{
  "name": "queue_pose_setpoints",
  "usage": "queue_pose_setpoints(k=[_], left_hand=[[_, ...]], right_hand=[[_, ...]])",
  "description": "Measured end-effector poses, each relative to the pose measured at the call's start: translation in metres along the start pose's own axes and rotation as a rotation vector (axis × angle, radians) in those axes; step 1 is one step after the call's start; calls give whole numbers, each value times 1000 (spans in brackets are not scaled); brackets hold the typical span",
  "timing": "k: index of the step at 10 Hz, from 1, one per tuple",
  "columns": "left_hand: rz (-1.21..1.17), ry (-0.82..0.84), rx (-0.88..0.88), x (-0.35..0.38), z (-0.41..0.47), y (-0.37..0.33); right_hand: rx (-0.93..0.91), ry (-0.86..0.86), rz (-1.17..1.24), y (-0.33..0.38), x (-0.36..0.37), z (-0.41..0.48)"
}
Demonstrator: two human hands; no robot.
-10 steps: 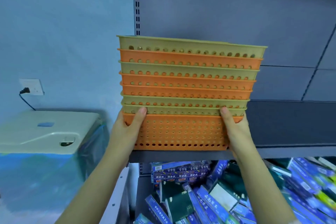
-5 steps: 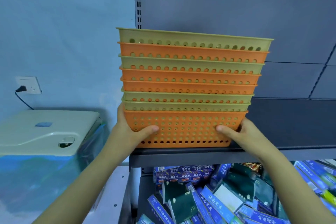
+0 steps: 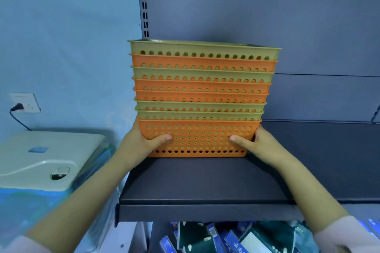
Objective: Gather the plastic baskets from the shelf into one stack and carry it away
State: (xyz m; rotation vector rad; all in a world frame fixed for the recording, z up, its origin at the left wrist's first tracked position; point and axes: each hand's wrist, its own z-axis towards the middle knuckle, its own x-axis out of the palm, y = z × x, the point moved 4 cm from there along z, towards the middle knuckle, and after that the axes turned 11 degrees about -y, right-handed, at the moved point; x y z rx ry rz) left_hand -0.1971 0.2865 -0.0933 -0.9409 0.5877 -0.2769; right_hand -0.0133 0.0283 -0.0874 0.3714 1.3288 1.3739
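A nested stack of several perforated plastic baskets, orange and olive-green in alternating layers, stands on the dark grey shelf board near its left end. My left hand clasps the lower left corner of the bottom orange basket, thumb across its front. My right hand clasps the lower right corner the same way. The fingers behind the basket are hidden. The stack's base appears to rest on the board.
A beige bin lid over a blue plastic bag sits to the left, below a wall socket with a black plug. Blue and green packets fill the shelf below. A slotted upright borders the stack's left.
My hands slid from the upper corners of the bottom basket down to its lower corners. The view rose, so the shelf board's top now shows in front of the stack.
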Motion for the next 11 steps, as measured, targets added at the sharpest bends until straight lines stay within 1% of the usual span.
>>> queue_pose_setpoints(k=[1,2,3,4,5,6,7,8,10,11], left_hand=[[161,-282,257,-1,2,-19],[578,-372,569,8,2,-30],[945,-383,848,20,11,-31],[1068,-401,1003,24,20,-31],[1075,-383,1069,29,32,-25],[1073,-365,1052,37,42,-21],[1063,-382,1041,44,54,-15],[1082,-387,1056,43,57,-11],[1112,-354,1043,48,53,-8],[1025,-312,970,31,41,-13]], right_hand=[[-183,-257,-108,12,0,7],[-349,-389,-301,20,0,6],[-786,-580,-816,22,3,6],[-935,-523,-985,23,14,11],[-909,-503,-1022,22,28,26],[-868,-511,-1030,19,34,36],[-837,-540,-1053,14,39,46],[-834,-540,-1091,11,37,49],[-748,-486,-1108,14,42,48],[-651,-366,-997,33,33,29]])
